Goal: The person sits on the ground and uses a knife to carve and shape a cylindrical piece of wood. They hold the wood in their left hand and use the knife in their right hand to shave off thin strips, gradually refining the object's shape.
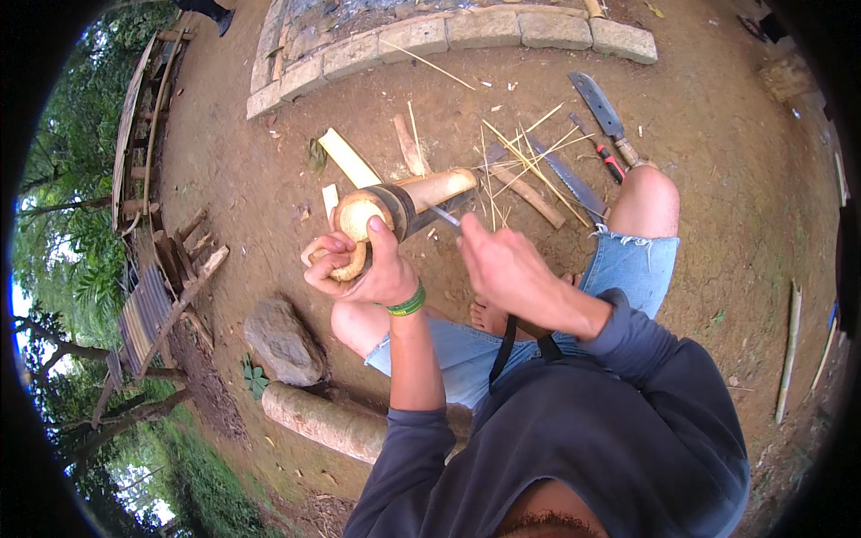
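My left hand [372,269] grips a bamboo piece [435,190] by a curved, pale wooden handle [352,264] at its near end. Its round end is light-coloured, a dark band runs round the body, and the far part is pale and cut at a slant. In my closed right hand [511,269] is a slender tool with a thin metal blade [443,215]; its handle is hidden by the fingers. The blade's tip meets or lies close to the bamboo's side; I cannot tell which.
Ahead on the dirt lie a machete [599,106], a saw [567,177], a red-and-black-handled tool [610,163], thin bamboo strips [525,160] and a split bamboo piece [348,158]. A block kerb [484,30] crosses beyond. At left are a rock [283,341] and a log [323,421].
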Demonstrator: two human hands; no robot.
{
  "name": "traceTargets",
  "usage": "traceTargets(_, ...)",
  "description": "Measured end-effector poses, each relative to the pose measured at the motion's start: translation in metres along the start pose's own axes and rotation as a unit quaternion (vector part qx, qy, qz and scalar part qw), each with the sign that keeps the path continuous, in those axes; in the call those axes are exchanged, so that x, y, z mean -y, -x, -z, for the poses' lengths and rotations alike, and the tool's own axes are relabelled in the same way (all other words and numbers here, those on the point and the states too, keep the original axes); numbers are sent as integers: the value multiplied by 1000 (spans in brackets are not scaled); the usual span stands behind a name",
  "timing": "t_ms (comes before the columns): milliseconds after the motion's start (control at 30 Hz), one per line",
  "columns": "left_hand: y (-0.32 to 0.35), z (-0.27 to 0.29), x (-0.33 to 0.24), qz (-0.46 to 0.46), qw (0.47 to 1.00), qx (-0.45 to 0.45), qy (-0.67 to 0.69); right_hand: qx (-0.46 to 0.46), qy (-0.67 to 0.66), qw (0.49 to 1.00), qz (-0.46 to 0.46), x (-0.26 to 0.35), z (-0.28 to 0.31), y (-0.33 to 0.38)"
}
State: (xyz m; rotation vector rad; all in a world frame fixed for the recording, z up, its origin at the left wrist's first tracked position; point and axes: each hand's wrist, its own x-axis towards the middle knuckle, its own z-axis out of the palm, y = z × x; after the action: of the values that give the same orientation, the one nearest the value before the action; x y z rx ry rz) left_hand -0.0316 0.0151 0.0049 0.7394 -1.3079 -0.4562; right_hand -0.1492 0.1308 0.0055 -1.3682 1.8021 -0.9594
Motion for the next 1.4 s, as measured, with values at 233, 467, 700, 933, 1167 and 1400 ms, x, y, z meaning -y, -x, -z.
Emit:
traceTargets(233,-2,8,0,-3,1000,4,-31,83,35,996,-9,23,9,-4)
traceTargets(467,-12,17,13,36,998,-54,0,59,82,995,22,26,-12,-14)
traceTargets(700,4,22,-1,-21,1000,14,-9,33,162,986,-12,-71,-31,-18)
traceTargets(933,5,13,-4,-18,999,27,1,37,3,999,10,23,14,12)
traceTargets(1167,-2,19,-2,3,999,18,-26,58,79,995,16,23,2,7)
traceTargets(1400,-6,29,6,1,999,1,-41,46,109,992,36,6,-17,-12)
